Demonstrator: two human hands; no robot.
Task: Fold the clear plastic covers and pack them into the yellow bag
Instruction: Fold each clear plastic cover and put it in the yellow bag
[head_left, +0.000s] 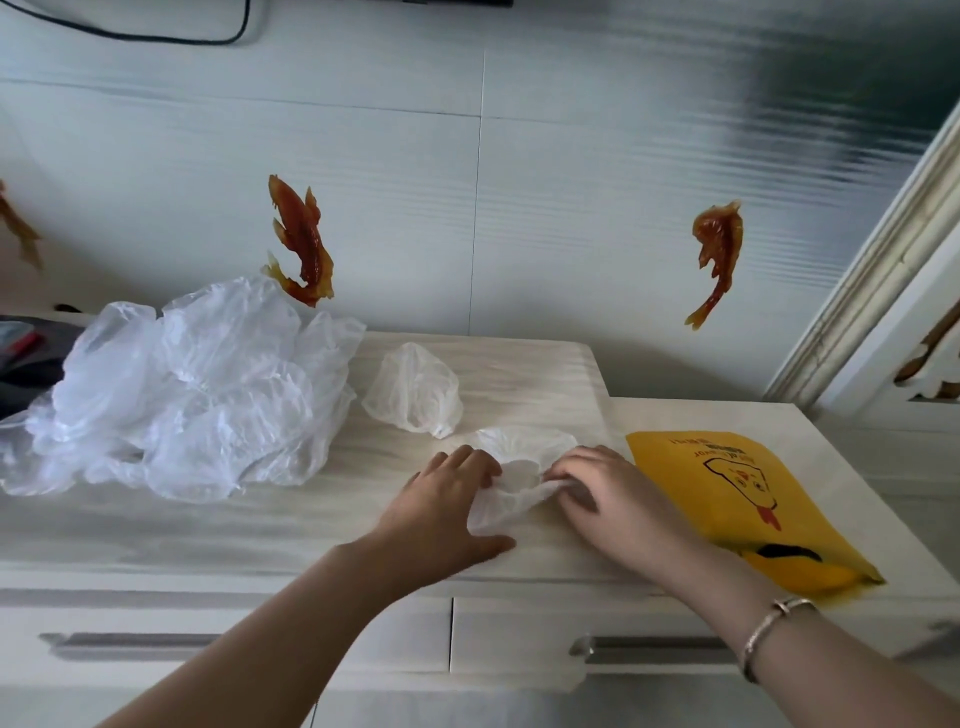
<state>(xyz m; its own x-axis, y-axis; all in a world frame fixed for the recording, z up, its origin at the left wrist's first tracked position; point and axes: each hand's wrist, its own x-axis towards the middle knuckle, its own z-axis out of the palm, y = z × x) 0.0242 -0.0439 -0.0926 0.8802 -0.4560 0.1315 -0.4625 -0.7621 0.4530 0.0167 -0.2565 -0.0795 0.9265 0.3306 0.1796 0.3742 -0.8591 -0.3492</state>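
Nearest the camera, two pale drawer fronts with long grey bar handles (649, 647) run along the front of a light wood-grain cabinet top (208, 525). Taking the flat yellow paper bag with a black line drawing (743, 499) as the landmark, it lies on the cabinet top at the right, its open mouth toward the near edge.

Just left of the yellow bag, both hands work one thin, crumpled clear plastic cover (511, 470) that lies on the wood. The right hand (613, 499), touching or nearly touching the bag's left edge, has its fingers curled in and pinches the cover's right-hand fold; a slim metal bangle (769, 631) sits on that wrist. The left hand (447, 506), further left of the bag, has its fingertips bent over the cover's left side and grips it, with the thumb stretched along the near side of the plastic.

Beyond the hands, further from the bag and to its upper left, a second small clear plastic cover (415, 389) sits apart in a loose folded lump. Well to the left of the bag, a big heap of loose clear plastic covers (182, 389) spreads over the cabinet top to its left end.

Behind it all, white wall tiles carry orange-red fish stickers (301, 244), one of them above the bag. A white moulded frame (883, 270) rises to the bag's upper right.
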